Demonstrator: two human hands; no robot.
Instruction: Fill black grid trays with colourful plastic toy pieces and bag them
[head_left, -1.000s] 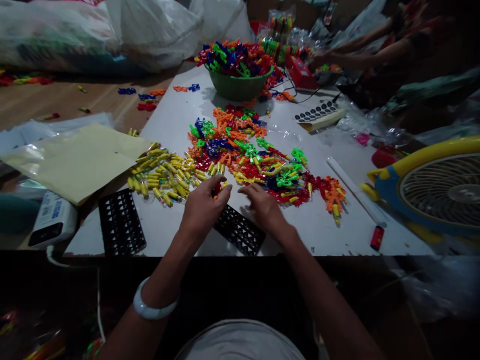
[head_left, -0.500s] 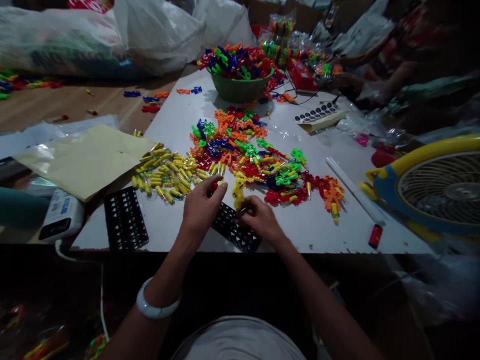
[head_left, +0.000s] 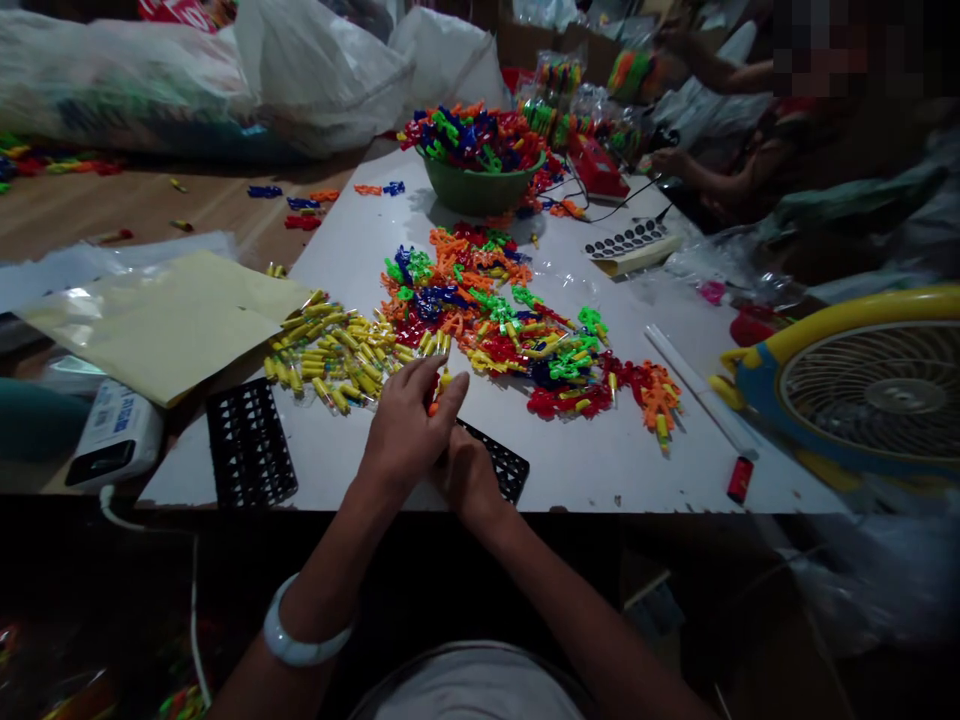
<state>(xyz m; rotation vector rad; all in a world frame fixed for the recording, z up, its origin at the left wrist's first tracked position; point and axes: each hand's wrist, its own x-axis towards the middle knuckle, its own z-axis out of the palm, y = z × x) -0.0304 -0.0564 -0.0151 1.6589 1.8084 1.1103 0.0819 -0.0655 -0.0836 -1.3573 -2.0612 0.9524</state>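
My left hand (head_left: 409, 425), with a pale bangle (head_left: 304, 640) on the wrist, is closed around a small yellow and orange plastic piece (head_left: 445, 381) that shows between thumb and fingers. My right hand (head_left: 472, 475) is closed just below and against it; its fingertips are mostly hidden. Under both hands lies a black perforated tray (head_left: 501, 462), partly covered. Beyond my fingers spreads a pile of red, orange, green and blue plastic toy pieces (head_left: 487, 300). To the left is a heap of small yellow tubes (head_left: 337, 355), some in clear wrap.
A second black tray (head_left: 251, 445) lies left, near yellow paper (head_left: 172, 320) and a white power bank (head_left: 116, 435). A green bowl (head_left: 480, 185) heaped with toy pieces stands at the back. Right are a fan (head_left: 892, 390) and red lighter (head_left: 739, 480). Another person's hand (head_left: 671, 162) is beyond.
My right hand has moved left and in against my left hand. The yellow toy piece it held is now mostly hidden. The other person's arm has risen with a colourful bundle.
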